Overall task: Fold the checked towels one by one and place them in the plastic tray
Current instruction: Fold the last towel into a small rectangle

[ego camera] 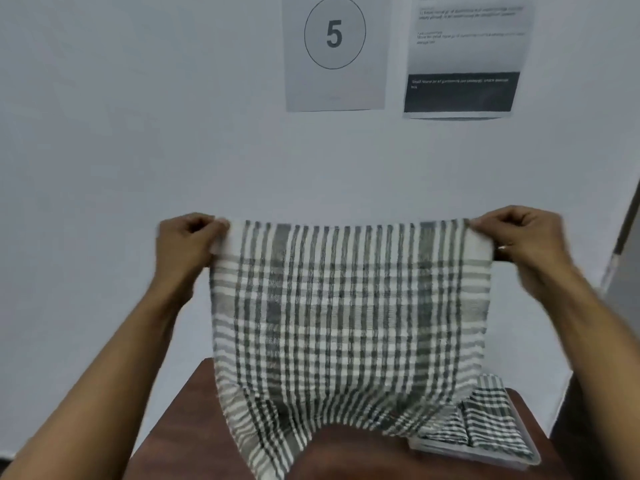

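Note:
I hold a grey-and-white checked towel [349,317] spread out in the air above a brown table [194,403]. My left hand [188,237] pinches its top left corner and my right hand [523,237] pinches its top right corner. The towel's lower edge drapes onto the table. A clear plastic tray [519,457] sits at the table's right side, partly hidden behind the hanging towel. Folded checked towels [485,420] lie inside the tray.
A pale wall stands close behind the table. Two paper sheets hang on it: one with a circled number 5 [335,32] and one with text and a dark band [464,57]. A dark vertical edge [623,244] shows at the far right.

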Demonstrator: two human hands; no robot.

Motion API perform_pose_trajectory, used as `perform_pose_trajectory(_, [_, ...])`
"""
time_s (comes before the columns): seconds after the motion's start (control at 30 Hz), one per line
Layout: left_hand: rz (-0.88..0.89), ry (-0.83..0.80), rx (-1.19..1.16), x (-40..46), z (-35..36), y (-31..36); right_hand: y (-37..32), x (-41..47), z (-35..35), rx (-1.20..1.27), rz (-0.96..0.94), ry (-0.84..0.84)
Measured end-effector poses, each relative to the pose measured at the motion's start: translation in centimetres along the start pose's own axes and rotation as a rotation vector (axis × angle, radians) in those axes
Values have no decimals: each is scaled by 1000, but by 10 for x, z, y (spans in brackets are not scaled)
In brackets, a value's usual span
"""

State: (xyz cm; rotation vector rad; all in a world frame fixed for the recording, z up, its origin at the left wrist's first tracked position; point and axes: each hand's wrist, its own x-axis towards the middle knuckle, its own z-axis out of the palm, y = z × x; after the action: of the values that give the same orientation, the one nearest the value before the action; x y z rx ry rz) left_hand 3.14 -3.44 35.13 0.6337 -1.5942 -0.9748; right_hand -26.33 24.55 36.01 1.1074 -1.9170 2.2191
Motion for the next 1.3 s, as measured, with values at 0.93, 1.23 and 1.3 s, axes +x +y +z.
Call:
perform_pose_trajectory(0.93, [-147, -529, -125, -92, 105, -16, 53, -64, 112, -386, -171, -441])
perform_pose_trajectory(1.23, [8, -615, 27, -84, 98, -20, 61, -63, 108, -535, -347, -521])
perform_pose_trajectory(1.3, [42, -569, 8, -81, 94, -19, 67, -64, 105, -597, -358, -606])
